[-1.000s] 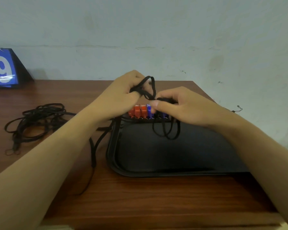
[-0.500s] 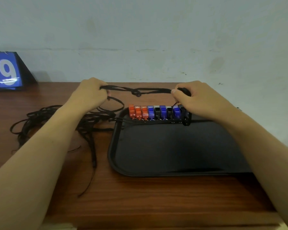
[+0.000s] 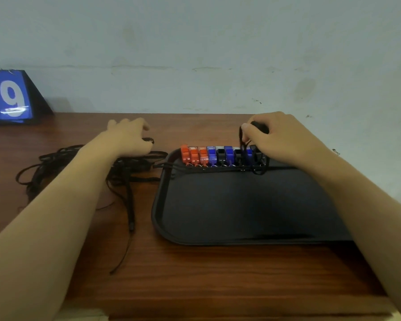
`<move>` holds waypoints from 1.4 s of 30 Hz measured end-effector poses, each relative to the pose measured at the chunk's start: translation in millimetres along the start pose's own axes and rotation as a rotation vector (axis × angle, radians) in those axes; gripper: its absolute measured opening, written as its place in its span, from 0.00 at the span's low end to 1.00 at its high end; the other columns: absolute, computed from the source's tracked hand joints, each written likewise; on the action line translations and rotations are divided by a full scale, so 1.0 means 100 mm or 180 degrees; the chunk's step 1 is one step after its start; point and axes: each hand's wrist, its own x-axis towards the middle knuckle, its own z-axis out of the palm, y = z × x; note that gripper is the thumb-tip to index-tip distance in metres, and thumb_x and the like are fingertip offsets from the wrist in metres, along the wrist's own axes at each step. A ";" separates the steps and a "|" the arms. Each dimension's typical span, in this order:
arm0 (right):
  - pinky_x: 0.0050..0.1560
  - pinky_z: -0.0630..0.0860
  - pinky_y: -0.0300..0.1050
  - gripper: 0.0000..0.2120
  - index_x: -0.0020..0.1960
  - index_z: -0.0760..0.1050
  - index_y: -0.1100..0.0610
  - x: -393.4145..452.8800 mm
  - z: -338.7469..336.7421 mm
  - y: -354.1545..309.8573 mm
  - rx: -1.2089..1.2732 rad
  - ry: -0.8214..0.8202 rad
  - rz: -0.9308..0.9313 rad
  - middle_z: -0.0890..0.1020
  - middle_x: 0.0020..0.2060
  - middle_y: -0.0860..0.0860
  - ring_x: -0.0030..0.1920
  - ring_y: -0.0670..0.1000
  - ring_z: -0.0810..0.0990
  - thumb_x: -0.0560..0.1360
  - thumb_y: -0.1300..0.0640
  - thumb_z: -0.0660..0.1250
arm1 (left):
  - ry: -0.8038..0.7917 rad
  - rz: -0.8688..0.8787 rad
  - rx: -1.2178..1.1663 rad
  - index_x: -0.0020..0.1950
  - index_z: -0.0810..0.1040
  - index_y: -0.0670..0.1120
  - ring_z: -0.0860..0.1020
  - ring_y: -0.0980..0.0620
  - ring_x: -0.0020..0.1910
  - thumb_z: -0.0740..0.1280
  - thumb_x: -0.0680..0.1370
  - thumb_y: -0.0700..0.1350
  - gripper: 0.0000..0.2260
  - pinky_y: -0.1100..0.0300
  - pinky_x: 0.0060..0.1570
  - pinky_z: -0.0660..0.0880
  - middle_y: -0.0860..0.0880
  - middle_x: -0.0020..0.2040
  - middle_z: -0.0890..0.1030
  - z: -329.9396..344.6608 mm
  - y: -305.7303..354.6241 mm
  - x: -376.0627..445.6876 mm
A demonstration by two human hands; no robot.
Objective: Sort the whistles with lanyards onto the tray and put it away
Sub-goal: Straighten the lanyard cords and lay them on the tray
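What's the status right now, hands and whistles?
Right hand grips black whistle above tray row. Left hand on lanyards beside tray. Cords tangled.

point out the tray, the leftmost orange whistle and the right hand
tray (image 3: 241, 239): head view, bare near rim
leftmost orange whistle (image 3: 184, 153): head view, middle of its body
right hand (image 3: 278, 133): head view, back of the hand

Sports or games storeroom, flip scoreboard (image 3: 8, 98) showing 9, scuffed pale wall (image 3: 218, 54), wooden table (image 3: 195, 274)
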 end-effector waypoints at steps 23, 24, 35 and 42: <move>0.43 0.72 0.42 0.23 0.53 0.79 0.49 0.05 -0.10 0.11 0.0079 -0.0507 0.0588 0.75 0.38 0.43 0.41 0.44 0.76 0.84 0.37 0.50 | 0.0160 0.1760 -0.1647 0.50 0.84 0.55 0.77 0.56 0.26 0.64 0.83 0.53 0.10 0.71 0.36 0.71 0.52 0.31 0.79 0.01 0.52 -0.35; 0.41 0.72 0.43 0.26 0.52 0.80 0.50 0.07 -0.12 0.15 0.0187 -0.0523 0.0867 0.74 0.37 0.45 0.41 0.47 0.75 0.84 0.38 0.47 | 0.0180 0.1730 -0.1598 0.50 0.85 0.54 0.76 0.56 0.26 0.63 0.83 0.54 0.10 0.72 0.35 0.71 0.50 0.31 0.79 0.00 0.50 -0.34; 0.31 0.74 0.36 0.10 0.50 0.80 0.54 0.14 -0.34 0.57 -0.0075 -0.0185 0.1263 0.86 0.36 0.52 0.30 0.46 0.81 0.84 0.55 0.61 | -0.0133 0.1518 -0.1102 0.45 0.84 0.55 0.77 0.57 0.24 0.62 0.81 0.59 0.14 0.64 0.36 0.72 0.52 0.26 0.74 -0.10 0.27 -0.27; 0.52 0.80 0.52 0.13 0.37 0.84 0.50 0.16 -0.52 0.80 -0.0873 -0.0175 0.1744 0.87 0.37 0.49 0.45 0.53 0.85 0.77 0.50 0.67 | -0.0724 0.1507 -0.1239 0.44 0.84 0.53 0.74 0.55 0.27 0.61 0.79 0.60 0.17 0.57 0.37 0.78 0.51 0.31 0.77 -0.19 0.16 -0.27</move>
